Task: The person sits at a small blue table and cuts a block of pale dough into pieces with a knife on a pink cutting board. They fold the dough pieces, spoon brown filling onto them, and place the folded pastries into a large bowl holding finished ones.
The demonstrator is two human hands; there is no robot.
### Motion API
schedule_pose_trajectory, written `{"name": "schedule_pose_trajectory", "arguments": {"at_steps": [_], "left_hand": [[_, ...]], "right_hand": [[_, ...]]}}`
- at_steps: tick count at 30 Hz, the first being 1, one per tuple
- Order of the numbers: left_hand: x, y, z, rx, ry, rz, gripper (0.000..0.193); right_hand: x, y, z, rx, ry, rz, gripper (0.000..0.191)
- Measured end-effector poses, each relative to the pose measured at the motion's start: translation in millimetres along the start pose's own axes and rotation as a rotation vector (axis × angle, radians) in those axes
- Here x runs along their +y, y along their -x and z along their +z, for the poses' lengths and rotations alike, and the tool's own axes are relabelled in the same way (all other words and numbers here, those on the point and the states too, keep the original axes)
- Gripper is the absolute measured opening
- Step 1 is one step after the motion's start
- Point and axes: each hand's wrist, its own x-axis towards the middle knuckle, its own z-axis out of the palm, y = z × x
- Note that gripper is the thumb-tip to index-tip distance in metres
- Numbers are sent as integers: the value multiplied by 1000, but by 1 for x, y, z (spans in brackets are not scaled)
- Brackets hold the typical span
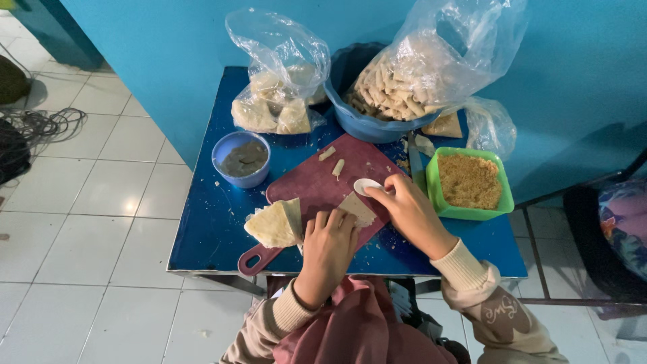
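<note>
the left hand (328, 237) pinned the wrapper (357, 207) flat on the board (317, 185); right hand (404, 205) pinched a small white spoon (367, 187), best kept level.

A glossy blue square table (202, 229) bore a maroon plastic cutting board (306, 185), blue bowls, a green crumb tub (470, 180) and, seemingly, scattered crumbs.

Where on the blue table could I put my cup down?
The left edge of the table is bare, below the small blue bowl and left of the board. A smaller patch lies at the front right, under the green tub. The back is crowded with bags and the big bowl.
</note>
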Motion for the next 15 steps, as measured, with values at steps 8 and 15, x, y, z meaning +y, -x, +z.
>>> {"name": "schedule_pose_trajectory", "arguments": {"at_steps": [8,15], "left_hand": [[0,-1,-4,-7,20,13,19],[1,-1,-6,-6,15,24,21]], "right_hand": [[-1,5,18,-5,38,-65,36],[8,1,31,-27,155,-91,31]]}}
